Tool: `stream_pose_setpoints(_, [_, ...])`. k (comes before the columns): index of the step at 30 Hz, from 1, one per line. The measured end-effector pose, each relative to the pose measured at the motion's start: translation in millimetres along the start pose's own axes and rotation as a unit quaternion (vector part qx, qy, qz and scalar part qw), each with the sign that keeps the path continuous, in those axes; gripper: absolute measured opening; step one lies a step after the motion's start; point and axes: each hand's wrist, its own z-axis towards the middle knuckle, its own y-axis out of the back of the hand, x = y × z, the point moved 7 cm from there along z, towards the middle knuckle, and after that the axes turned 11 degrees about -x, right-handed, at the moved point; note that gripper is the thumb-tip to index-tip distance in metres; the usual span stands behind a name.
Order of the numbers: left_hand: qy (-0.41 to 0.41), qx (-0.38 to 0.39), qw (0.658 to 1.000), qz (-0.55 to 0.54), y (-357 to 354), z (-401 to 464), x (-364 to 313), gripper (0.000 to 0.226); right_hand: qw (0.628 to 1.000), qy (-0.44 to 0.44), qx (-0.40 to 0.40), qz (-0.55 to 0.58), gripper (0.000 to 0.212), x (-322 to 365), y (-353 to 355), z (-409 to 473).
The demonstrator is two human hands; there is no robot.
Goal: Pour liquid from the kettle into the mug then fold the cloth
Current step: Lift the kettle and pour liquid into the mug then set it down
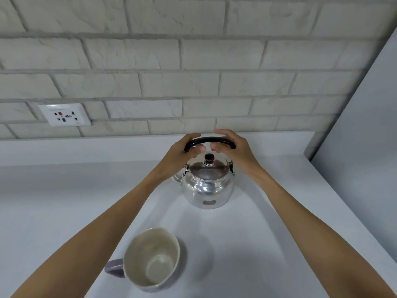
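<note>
A shiny metal kettle with a black knob on its lid stands upright on the white counter, its black handle arched over the top. My left hand curls around the left end of the handle. My right hand curls around the right end. Nearer to me, a mug with a cream inside and a purple handle pointing left stands upright; its inside looks dry. No cloth is in view.
The white counter runs back to a pale brick wall with a power socket at the left. A grey panel rises along the right side of the counter.
</note>
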Motion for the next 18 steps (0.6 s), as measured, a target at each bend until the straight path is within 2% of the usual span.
stream_pose_setpoints(2, [0.0,-0.017,1.0,-0.024,1,0,-1,0.029,1.0,0.012,-0.002,0.02,0.019,3,1,1])
stream_pose_setpoints(4, [-0.004,-0.029,0.999,-0.02,2,0,-2,0.024,0.999,0.012,-0.004,0.029,0.008,5,1,0])
stream_pose_setpoints(9, [-0.019,-0.031,0.999,0.011,2,0,-8,0.014,1.0,-0.007,-0.008,0.029,0.01,11,5,-5])
stream_pose_setpoints(18, [-0.029,-0.03,0.999,0.01,8,-16,-38,0.024,0.999,0.009,-0.026,0.022,0.011,50,13,-24])
